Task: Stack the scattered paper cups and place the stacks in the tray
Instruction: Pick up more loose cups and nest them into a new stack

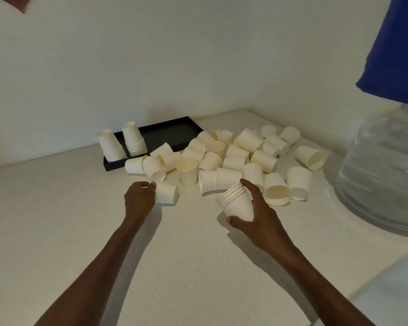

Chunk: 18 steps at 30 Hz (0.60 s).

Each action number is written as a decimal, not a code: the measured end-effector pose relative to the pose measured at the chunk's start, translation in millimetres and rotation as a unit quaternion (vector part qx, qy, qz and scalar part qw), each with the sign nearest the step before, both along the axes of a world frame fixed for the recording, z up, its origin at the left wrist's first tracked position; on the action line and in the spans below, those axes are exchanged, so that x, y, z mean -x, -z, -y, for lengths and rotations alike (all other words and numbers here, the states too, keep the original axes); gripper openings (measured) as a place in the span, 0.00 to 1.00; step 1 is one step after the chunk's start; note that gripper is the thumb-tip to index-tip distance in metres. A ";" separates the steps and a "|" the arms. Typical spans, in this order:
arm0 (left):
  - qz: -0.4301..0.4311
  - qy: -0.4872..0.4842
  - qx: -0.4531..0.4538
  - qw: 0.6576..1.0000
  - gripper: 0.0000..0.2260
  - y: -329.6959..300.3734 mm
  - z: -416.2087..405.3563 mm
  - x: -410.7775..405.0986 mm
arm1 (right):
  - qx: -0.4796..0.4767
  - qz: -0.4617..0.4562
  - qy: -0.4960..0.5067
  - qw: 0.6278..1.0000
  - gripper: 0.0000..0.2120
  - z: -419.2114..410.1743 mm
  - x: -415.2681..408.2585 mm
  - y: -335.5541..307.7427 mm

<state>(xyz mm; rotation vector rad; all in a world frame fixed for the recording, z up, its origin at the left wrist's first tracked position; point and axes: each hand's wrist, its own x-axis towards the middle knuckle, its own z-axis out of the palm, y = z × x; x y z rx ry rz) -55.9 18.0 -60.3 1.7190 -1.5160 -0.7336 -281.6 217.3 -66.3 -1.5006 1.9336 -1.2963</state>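
Scattered paper cups (236, 156) litter the counter (80, 220) centre. Right hand (257, 208) grips a small nested stack (237, 202) at five o'clock; left hand (139, 198) closes on one cup (166, 192) — seven o'clock. Black tray (165, 132), eleven o'clock, holds two stacks (121, 144).

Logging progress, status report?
Left hand gripping single cup. Right hand holding short stack. Two stacks in tray. Path clear.

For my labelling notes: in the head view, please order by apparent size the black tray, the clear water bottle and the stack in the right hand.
1. clear water bottle, nearer and cut off
2. black tray
3. stack in the right hand
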 end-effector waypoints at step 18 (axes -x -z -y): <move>-0.103 0.355 0.080 0.926 0.07 -66.2 -102.6 40.3 | -0.018 -0.017 -0.031 0.999 0.44 19.5 -21.9 -17.0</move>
